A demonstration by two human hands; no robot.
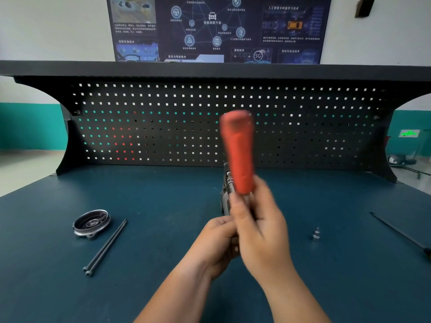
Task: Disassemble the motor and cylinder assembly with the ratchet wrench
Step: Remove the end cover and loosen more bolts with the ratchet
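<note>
Right hand (pixel 258 220) grips orange-red ratchet wrench (pixel 238 152); left hand (pixel 217 238) apparently clutches grey metal motor assembly (pixel 225 192); round dished cover (pixel 91 223) lies left on desk (pixel 163 194).

Soft even light, motion-blurred hands (pixel 258 227), wide-angle bowing at edges.

Wrench handle (pixel 238 152) is recorded as orange-red; desk (pixel 151 201) as dark blue; pegboard (pixel 186 127), at 12 o'clock, as black and grid-perforated.
</note>
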